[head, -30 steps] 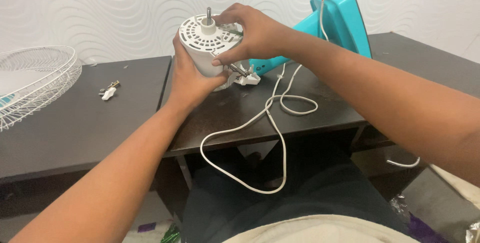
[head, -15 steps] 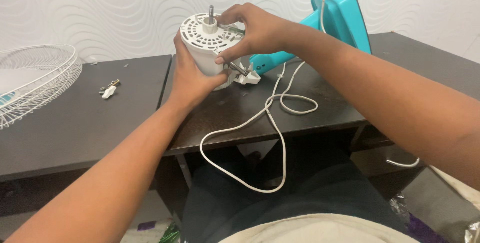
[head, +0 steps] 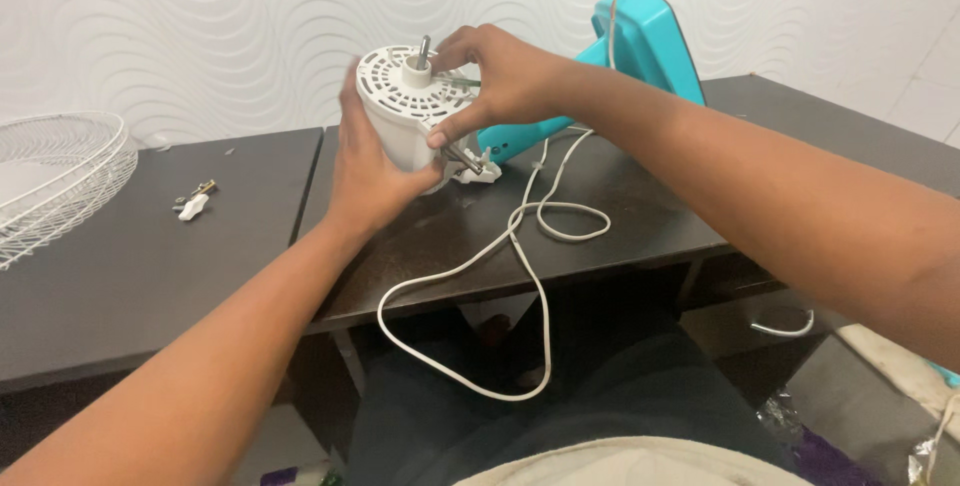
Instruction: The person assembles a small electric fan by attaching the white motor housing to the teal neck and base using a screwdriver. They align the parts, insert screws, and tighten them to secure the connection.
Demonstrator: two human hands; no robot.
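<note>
Both hands grip motor housing (head: pixel 405 111) | left hand (head: pixel 368 171) | right hand (head: pixel 500 76)

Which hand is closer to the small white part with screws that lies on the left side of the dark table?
Left. The left hand grips the white motor housing on the side facing the small white part. The right hand is on the housing's far side.

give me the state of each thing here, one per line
left hand: wrapped round the side of the motor housing
right hand: fingers on the housing's top and side
white motor housing: held tilted, shaft up, no blade on it
metal shaft: bare, sticking out
turquoise fan base: tipped on the table
white cord: loose, looped, hanging off the table edge
wire fan guard: detached, lying on the left table
small loose parts: lying on the table
</note>
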